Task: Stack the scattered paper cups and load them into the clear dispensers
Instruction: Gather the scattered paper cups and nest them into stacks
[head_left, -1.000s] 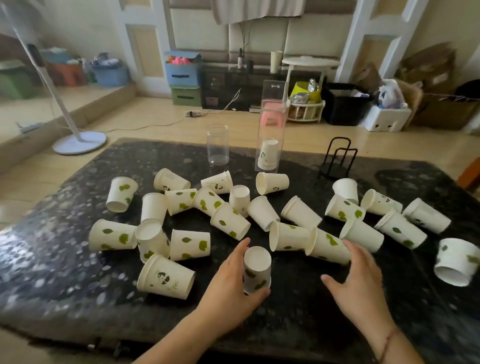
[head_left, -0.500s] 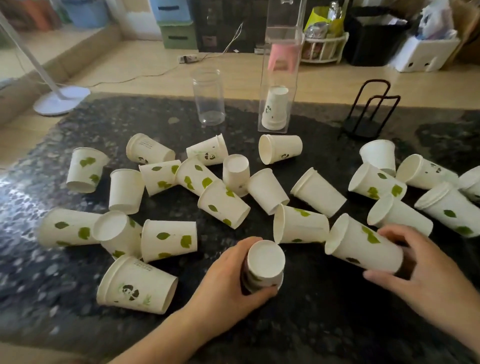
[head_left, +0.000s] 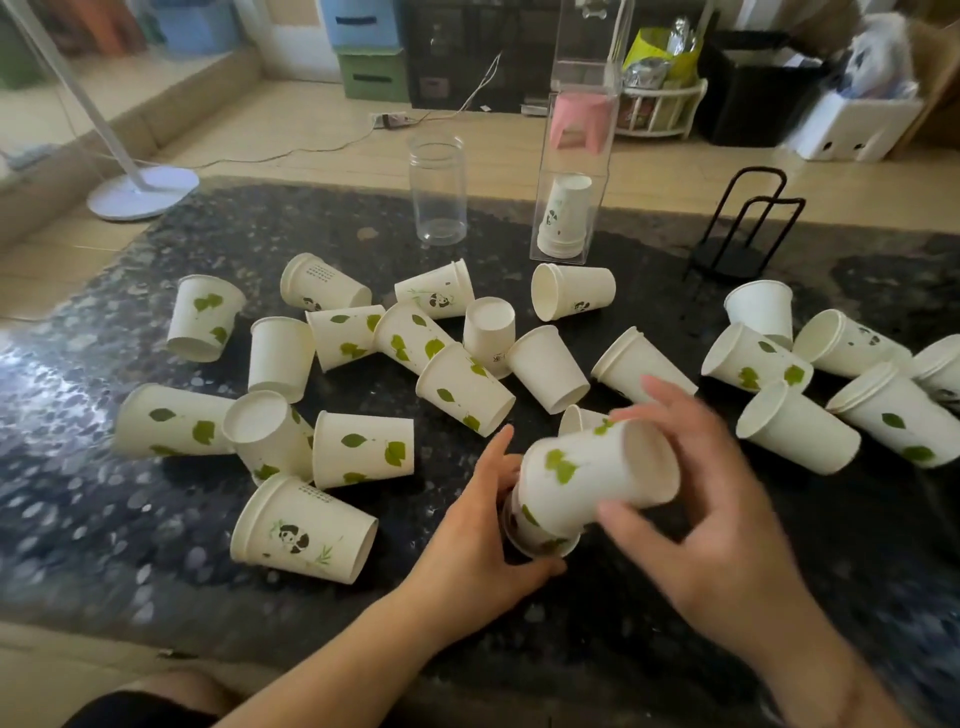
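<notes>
Leaf-printed paper cups (head_left: 363, 451) lie scattered on their sides; tall clear dispenser (head_left: 571, 171) holds a small inverted stack (head_left: 563, 218)

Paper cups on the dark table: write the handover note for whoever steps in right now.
Left hand: grip on an upside-down leaf-print cup standing on the table.
Right hand: holds a second leaf-print cup tilted over the first, not yet seated.
Done: a short stack sits in the tall square dispenser.
Round clear dispenser: empty.
Left: seat this cup, gather the roughly two dozen scattered cups, stack them, load both dispensers.
</notes>
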